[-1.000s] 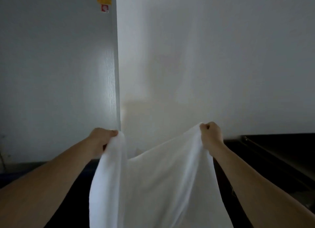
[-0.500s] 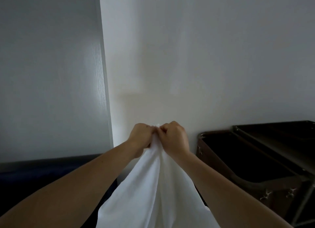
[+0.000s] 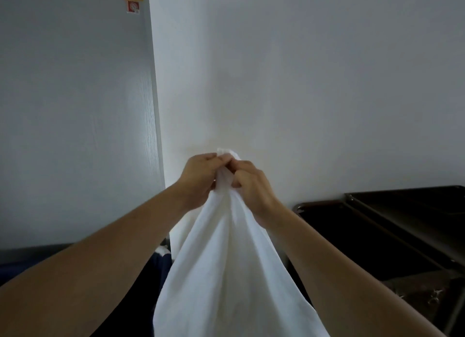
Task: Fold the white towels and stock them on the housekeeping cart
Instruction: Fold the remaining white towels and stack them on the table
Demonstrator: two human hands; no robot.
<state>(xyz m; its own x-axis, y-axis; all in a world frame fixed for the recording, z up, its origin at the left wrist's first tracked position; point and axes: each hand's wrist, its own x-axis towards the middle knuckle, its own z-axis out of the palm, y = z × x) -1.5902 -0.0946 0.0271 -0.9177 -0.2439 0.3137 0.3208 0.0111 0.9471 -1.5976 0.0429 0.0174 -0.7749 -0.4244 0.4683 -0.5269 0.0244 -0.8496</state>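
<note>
White towel (image 3: 226, 273) suspended in mid-air before the wall (image 3: 314, 85), hanging in a narrow, doubled drape from its two upper corners and resting on no surface; its lower end runs out of the bottom of the view. Left hand (image 3: 198, 180) and right hand (image 3: 251, 185) meet at the top, each with fingers curled and pinching a bunch of the cloth, a small tab of hem showing above them. One second earlier the same hands stood well apart with the upper edge stretched between them; they have since closed together, so the corners now meet. This reads as the first halving fold made in the air, with further folds and the stocking not yet done. The dark housekeeping cart (image 3: 415, 205) stands to the right, its left edge near the towel but apart from it; a grey door panel (image 3: 75, 110) bearing a small sticker (image 3: 133, 7) lies at left.
</note>
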